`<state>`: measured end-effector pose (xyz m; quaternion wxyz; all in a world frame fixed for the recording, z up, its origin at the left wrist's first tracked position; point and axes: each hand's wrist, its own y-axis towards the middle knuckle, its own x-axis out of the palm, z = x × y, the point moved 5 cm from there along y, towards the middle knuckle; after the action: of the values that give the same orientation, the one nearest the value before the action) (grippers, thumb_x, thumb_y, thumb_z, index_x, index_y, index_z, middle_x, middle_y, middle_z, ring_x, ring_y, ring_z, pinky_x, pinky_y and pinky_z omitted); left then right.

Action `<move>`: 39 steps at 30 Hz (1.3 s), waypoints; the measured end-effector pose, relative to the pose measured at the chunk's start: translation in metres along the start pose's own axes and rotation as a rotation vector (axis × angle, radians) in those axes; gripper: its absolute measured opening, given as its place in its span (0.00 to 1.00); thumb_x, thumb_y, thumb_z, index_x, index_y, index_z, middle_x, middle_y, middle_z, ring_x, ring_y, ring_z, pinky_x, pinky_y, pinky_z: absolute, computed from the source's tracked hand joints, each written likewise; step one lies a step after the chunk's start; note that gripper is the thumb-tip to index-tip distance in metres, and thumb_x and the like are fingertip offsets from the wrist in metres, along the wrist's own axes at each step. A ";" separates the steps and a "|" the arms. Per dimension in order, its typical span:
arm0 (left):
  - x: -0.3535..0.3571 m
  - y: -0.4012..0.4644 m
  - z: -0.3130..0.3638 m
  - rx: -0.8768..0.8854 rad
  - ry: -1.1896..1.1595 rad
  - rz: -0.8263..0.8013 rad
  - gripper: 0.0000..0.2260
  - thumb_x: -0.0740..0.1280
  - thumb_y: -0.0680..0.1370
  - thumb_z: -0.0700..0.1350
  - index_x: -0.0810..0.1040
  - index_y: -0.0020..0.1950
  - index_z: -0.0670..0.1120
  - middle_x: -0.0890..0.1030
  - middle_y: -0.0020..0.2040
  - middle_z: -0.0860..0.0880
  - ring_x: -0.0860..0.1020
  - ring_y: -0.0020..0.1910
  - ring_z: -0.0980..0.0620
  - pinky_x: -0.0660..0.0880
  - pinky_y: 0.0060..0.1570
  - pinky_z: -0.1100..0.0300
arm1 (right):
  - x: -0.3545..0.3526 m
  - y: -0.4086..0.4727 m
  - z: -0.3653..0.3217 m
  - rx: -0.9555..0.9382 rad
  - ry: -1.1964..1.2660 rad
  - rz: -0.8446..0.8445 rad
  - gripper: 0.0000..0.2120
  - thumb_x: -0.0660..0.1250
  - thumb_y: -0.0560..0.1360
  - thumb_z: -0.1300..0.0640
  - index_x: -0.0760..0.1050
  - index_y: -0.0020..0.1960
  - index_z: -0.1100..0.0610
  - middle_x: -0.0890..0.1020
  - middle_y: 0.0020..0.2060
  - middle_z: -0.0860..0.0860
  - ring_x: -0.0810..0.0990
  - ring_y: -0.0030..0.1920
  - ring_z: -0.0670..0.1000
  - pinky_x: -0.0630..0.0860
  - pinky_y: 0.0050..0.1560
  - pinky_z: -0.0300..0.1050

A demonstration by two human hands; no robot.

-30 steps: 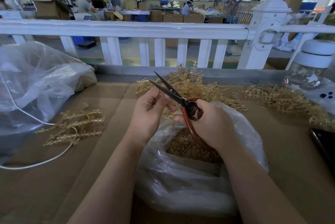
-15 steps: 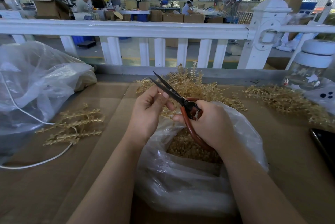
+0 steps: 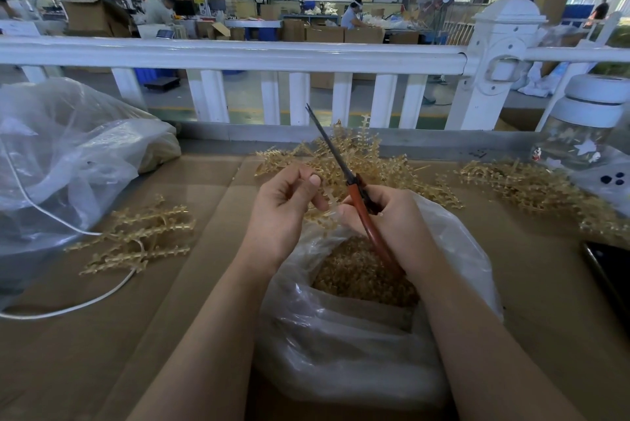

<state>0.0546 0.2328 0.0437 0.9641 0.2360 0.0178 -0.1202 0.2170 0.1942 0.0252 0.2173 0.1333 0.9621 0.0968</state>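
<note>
Nearest the viewer, a clear plastic bag (image 3: 341, 352) lies open on a cardboard-covered table (image 3: 102, 352), holding a heap of small golden clippings (image 3: 361, 277). Just above its mouth, the left hand (image 3: 286, 205) has its thumb and fingers curled to pinch a short golden plastic sprig (image 3: 330, 198). The sprig is small, so the exact hold is hard to make out. The right hand (image 3: 392, 219) is wrapped around the orange-red handles of a pair of scissors (image 3: 344, 171), whose blades are pressed together and point up and away. To do this step well, it seems best to keep the sprig over the bag so the trimmings fall inside. The left fingertips should also stay back from the blade line before the next snip. Farther off, a pile of uncut golden sprigs (image 3: 358, 148) lies just beyond the hands, with a smaller bunch (image 3: 143, 236) to the left. A white railing (image 3: 238, 55) stands behind them. Compared with half a second ago, the blades, which were then spread in a narrow V, have closed. The scissors now tilt more upright, with the tip higher.
</note>
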 end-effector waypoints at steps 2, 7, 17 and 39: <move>0.000 -0.001 0.001 0.004 -0.026 -0.013 0.07 0.64 0.81 0.40 0.78 0.48 0.37 0.80 0.36 0.47 0.77 0.38 0.53 0.72 0.43 0.64 | 0.001 0.000 -0.001 0.022 0.053 -0.010 0.04 0.77 0.73 0.56 0.82 0.45 0.52 0.86 0.36 0.43 0.85 0.38 0.44 0.81 0.42 0.37; -0.010 -0.001 -0.005 -0.145 -0.259 0.060 0.22 0.74 0.71 0.53 0.76 0.61 0.46 0.82 0.50 0.51 0.81 0.48 0.60 0.74 0.46 0.71 | -0.005 -0.003 -0.004 0.078 0.284 0.027 0.04 0.75 0.75 0.58 0.83 0.41 0.54 0.86 0.37 0.50 0.83 0.36 0.50 0.78 0.40 0.37; 0.000 0.000 -0.014 -0.281 -0.379 -0.194 0.48 0.83 0.50 0.64 0.72 0.66 0.54 0.84 0.57 0.51 0.81 0.59 0.53 0.77 0.54 0.63 | -0.012 -0.001 -0.003 -0.064 0.752 -0.058 0.13 0.68 0.78 0.55 0.82 0.35 0.51 0.67 0.39 0.63 0.62 0.23 0.43 0.58 0.23 0.37; 0.019 -0.011 -0.019 -0.388 -0.324 -0.250 0.04 0.74 0.71 0.45 0.84 0.40 0.45 0.80 0.33 0.49 0.75 0.31 0.56 0.72 0.36 0.66 | -0.006 -0.001 0.001 0.051 0.693 -0.022 0.03 0.71 0.75 0.63 0.78 0.47 0.61 0.79 0.29 0.47 0.67 0.23 0.42 0.61 0.24 0.35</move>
<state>0.0705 0.2277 0.0197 0.9592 0.0206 -0.0849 -0.2687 0.2225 0.1910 0.0268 -0.1246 0.0876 0.9822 0.1100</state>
